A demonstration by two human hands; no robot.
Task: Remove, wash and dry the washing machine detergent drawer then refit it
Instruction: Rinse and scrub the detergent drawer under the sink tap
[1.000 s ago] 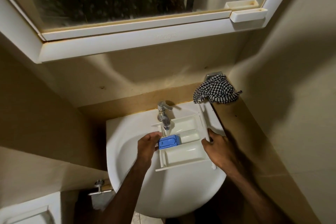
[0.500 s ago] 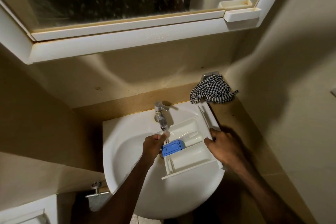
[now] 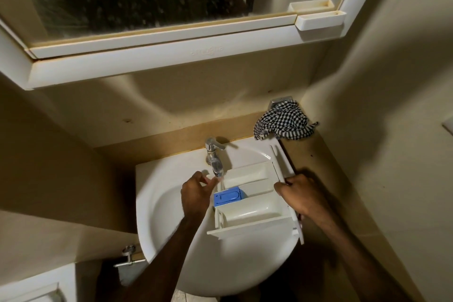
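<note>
The detergent drawer sits across the white basin, and it has swung round a touch since a second ago, its far end now tucked right under the tap. The right hand holds the drawer's front panel at the near-right edge, fingers curled over the rim, a firm grip that steadies the whole tray. The left hand has lifted off the blue insert and now reaches up just beyond it, fingers loosely spread and holding nothing, fingertips at the spout where water looks to be running. So the blue insert lies just to the right of that hand, untouched for the moment. By my reading the wash is getting under way: drawer out, water on, rinsing ahead. The checked cloth waits beyond the right hand, by the corner wall, handy for the drying step. Refitting is a long way off.
</note>
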